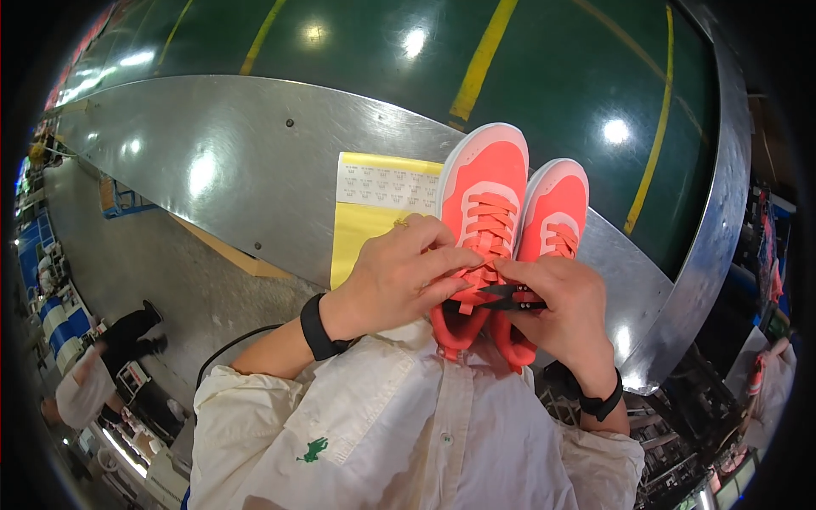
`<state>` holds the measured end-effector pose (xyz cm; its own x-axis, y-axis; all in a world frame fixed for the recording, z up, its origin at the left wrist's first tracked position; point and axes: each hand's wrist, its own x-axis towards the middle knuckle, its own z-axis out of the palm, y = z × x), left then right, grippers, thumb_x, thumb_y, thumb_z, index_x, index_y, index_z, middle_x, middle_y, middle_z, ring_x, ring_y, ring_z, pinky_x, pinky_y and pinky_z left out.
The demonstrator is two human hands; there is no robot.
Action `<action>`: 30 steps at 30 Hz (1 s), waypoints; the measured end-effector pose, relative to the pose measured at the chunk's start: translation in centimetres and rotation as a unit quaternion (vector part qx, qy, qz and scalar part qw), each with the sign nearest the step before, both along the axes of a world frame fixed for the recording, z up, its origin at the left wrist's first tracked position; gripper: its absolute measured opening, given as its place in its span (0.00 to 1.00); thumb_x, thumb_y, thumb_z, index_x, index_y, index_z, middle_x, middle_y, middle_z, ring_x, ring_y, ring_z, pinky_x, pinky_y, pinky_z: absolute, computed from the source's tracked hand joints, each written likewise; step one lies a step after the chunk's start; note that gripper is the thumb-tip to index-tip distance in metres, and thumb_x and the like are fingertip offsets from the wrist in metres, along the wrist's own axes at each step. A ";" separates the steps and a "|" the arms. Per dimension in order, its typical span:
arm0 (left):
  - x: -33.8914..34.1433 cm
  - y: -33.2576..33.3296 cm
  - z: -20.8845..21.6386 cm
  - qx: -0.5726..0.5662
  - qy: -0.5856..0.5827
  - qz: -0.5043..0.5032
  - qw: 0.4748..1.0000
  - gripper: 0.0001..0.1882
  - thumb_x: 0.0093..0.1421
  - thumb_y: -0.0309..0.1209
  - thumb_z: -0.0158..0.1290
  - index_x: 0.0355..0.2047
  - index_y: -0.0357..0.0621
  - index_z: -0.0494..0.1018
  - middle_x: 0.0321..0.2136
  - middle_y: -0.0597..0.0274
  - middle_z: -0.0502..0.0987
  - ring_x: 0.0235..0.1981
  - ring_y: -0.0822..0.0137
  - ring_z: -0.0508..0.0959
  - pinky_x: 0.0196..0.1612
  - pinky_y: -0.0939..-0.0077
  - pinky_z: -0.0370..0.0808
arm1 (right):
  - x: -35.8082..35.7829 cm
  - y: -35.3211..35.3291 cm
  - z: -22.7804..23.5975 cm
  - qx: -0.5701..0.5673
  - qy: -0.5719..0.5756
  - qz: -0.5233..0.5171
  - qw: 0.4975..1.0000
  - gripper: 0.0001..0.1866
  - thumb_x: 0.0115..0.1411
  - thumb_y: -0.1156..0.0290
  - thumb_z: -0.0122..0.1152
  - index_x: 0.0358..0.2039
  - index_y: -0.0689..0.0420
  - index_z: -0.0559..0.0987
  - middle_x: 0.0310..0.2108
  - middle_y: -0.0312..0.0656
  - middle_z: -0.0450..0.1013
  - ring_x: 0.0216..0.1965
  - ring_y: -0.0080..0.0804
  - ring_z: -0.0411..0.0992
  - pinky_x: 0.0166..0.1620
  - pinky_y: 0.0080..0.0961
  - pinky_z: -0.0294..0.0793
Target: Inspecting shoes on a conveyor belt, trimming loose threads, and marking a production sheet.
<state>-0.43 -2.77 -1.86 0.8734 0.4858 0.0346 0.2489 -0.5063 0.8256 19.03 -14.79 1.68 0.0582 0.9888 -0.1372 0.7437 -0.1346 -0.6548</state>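
Note:
Two coral-pink sneakers with pale trim stand side by side in front of me, toes pointing away: a left sneaker (491,166) and a right sneaker (559,197). My left hand (406,265) is closed at the left sneaker's tongue, thumb and finger pinching its coral shoelace (491,223). Across from it, my right hand (563,304) is closed around small black thread snips (500,297), whose blades point left over the shoe opening. The right thumb and a fingertip also meet at the lace. Where exactly the lace ends run between the fingers is hidden.
Under the sneakers' left side lies a yellow sheet (347,246) with a white label strip (384,185). A metal ledge (246,127) borders a green conveyor belt (374,47) with yellow stripes. At far left, a person (89,382) is by other equipment.

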 end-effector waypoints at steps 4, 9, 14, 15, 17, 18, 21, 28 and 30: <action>-0.3 -0.1 -0.4 -0.012 -0.032 0.021 0.999 0.18 0.43 0.25 0.65 0.37 0.50 0.79 0.30 0.66 0.72 0.30 0.66 0.73 0.30 0.74 0.71 | 0.1 -0.3 -0.1 0.026 -0.012 0.004 1.000 0.28 0.31 0.69 0.73 0.39 0.45 0.79 0.19 0.32 0.67 0.22 0.32 0.69 0.25 0.30 0.67; -0.3 -0.1 -0.6 0.023 -0.046 0.000 0.999 0.16 0.41 0.24 0.64 0.34 0.51 0.80 0.28 0.67 0.71 0.29 0.66 0.72 0.28 0.76 0.70 | 0.0 -0.3 -0.2 0.037 -0.033 0.023 0.999 0.28 0.29 0.69 0.72 0.39 0.45 0.80 0.17 0.31 0.65 0.20 0.30 0.67 0.24 0.29 0.65; -0.2 -0.2 -1.3 0.052 -0.086 0.004 0.995 0.16 0.37 0.25 0.62 0.30 0.55 0.80 0.25 0.70 0.65 0.26 0.68 0.70 0.20 0.77 0.67 | -0.1 -0.2 -0.2 0.036 -0.042 0.031 0.998 0.26 0.31 0.69 0.71 0.37 0.44 0.81 0.16 0.31 0.63 0.19 0.30 0.66 0.23 0.29 0.64; -0.3 -0.3 -1.4 0.054 -0.088 0.007 0.995 0.16 0.37 0.25 0.62 0.30 0.54 0.81 0.25 0.69 0.65 0.25 0.68 0.70 0.19 0.77 0.66 | -0.2 -0.2 -0.3 0.039 -0.049 0.033 0.998 0.25 0.31 0.69 0.71 0.37 0.44 0.81 0.16 0.31 0.63 0.19 0.30 0.66 0.23 0.28 0.64; -0.3 -0.3 -1.4 0.056 -0.090 0.010 0.994 0.15 0.36 0.25 0.62 0.29 0.54 0.81 0.24 0.69 0.64 0.25 0.68 0.69 0.19 0.77 0.66 | -0.2 -0.3 -0.3 0.036 -0.048 0.034 0.998 0.24 0.32 0.68 0.70 0.36 0.44 0.81 0.16 0.31 0.62 0.19 0.30 0.66 0.23 0.28 0.64; -0.3 -0.4 -1.4 0.060 -0.093 0.010 0.994 0.15 0.36 0.25 0.62 0.29 0.54 0.81 0.24 0.69 0.64 0.25 0.68 0.69 0.18 0.77 0.65 | -0.2 -0.3 -0.3 0.035 -0.047 0.034 0.998 0.23 0.32 0.68 0.70 0.36 0.44 0.81 0.15 0.31 0.62 0.18 0.30 0.65 0.23 0.29 0.64; -0.3 -0.4 -1.4 0.067 -0.100 0.011 0.993 0.15 0.36 0.25 0.61 0.29 0.53 0.81 0.24 0.69 0.64 0.25 0.68 0.69 0.18 0.78 0.65 | -0.1 -0.2 -0.5 0.036 -0.032 0.024 0.999 0.21 0.33 0.70 0.69 0.34 0.45 0.82 0.16 0.30 0.65 0.19 0.30 0.67 0.23 0.29 0.65; -1.1 0.1 -1.1 0.055 -0.068 -0.010 0.996 0.18 0.36 0.25 0.65 0.33 0.49 0.81 0.26 0.67 0.69 0.29 0.66 0.71 0.30 0.75 0.69 | 1.3 -2.4 0.0 0.016 0.167 -0.166 0.972 0.19 0.37 0.87 0.61 0.31 0.53 0.81 0.24 0.34 0.75 0.21 0.21 0.69 0.27 0.16 0.66; -1.1 0.1 -1.1 0.034 -0.083 0.007 0.996 0.19 0.37 0.25 0.65 0.35 0.47 0.80 0.27 0.66 0.70 0.30 0.66 0.72 0.31 0.75 0.69 | 2.1 -3.6 -0.3 0.015 0.194 -0.299 0.934 0.12 0.45 0.87 0.61 0.31 0.58 0.79 0.25 0.31 0.74 0.24 0.14 0.66 0.29 0.12 0.64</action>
<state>-1.49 -2.64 -2.98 0.8467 0.4887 0.2103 0.1195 -0.5600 0.8198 21.11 -18.37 1.36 0.5527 0.7996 -0.2348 0.2477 -0.4267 -0.8698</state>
